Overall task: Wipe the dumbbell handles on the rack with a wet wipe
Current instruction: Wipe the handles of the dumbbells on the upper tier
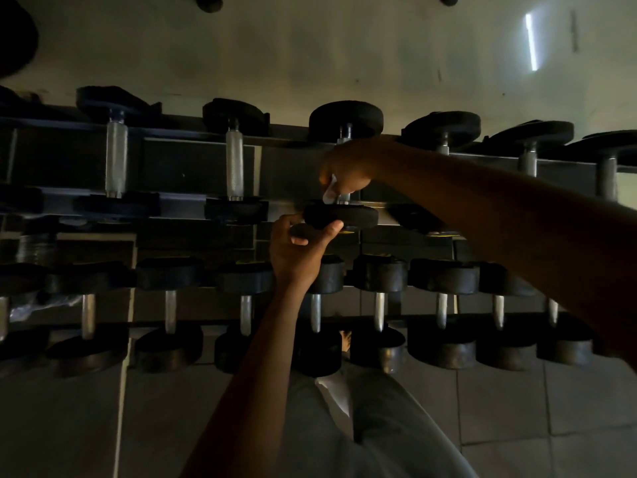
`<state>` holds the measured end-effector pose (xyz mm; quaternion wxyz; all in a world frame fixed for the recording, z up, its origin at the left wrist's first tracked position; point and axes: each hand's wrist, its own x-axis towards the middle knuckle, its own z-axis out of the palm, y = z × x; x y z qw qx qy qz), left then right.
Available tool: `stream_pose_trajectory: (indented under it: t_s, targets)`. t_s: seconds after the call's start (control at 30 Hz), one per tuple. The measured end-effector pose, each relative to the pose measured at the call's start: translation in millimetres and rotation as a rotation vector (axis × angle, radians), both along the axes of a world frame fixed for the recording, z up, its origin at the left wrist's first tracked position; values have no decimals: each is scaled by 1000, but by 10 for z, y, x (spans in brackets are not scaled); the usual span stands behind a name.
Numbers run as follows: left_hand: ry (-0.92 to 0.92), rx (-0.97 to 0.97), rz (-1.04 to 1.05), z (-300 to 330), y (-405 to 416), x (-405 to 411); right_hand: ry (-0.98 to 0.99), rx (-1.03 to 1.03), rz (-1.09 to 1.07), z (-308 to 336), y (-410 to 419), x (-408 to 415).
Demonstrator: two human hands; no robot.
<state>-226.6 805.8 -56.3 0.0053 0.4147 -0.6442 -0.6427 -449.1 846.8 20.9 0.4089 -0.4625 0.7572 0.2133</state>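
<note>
My right-hand fingers curl tight around the handle of the third dumbbell on the upper tier, pinching the wet wipe against the metal so only a pale scrap shows under my right hand. At six o'clock from it, my left hand cups the near weight head, thumb on its rim and fingers curled beneath, steadying it. The rack runs across the head view from nine to three o'clock; two bare knurled handles stand toward nine o'clock, more dumbbells toward three, and a lower row sits at six. The light is dim, so I could miss patches. If my left hand slackens, I judge the dumbbell may turn or roll off its cradle toward my legs.
</note>
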Motion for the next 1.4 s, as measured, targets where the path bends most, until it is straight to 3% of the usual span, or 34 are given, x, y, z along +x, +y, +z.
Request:
stream_pose_trajectory:
  t_s: [0.4,0.53,0.67,0.87,1.03,1.17,1.3,1.4]
  targets:
    - [45,-53,0,-42,30,9,-73,-36,-119,21,52,147]
    - [22,-80,14,40,79,-5,-114,-198,-183,105,212,143]
    - [-26,-158,52,269,206,-9,-165,-459,-449,182,703,87]
    - [85,-444,39,648,725,-16,-230,-834,-983,351,1658,147]
    - [128,-424,-57,851,1434,-283,-197,-994,-1142,439,2399,125]
    - [74,-405,-134,849,1927,-512,-306,-1006,-1301,455,2892,18]
    - [-21,-364,-209,721,2169,-608,-384,-982,-1297,435,3154,-63]
    - [-81,-359,-219,628,2181,-649,-337,-889,-1265,411,3165,-167]
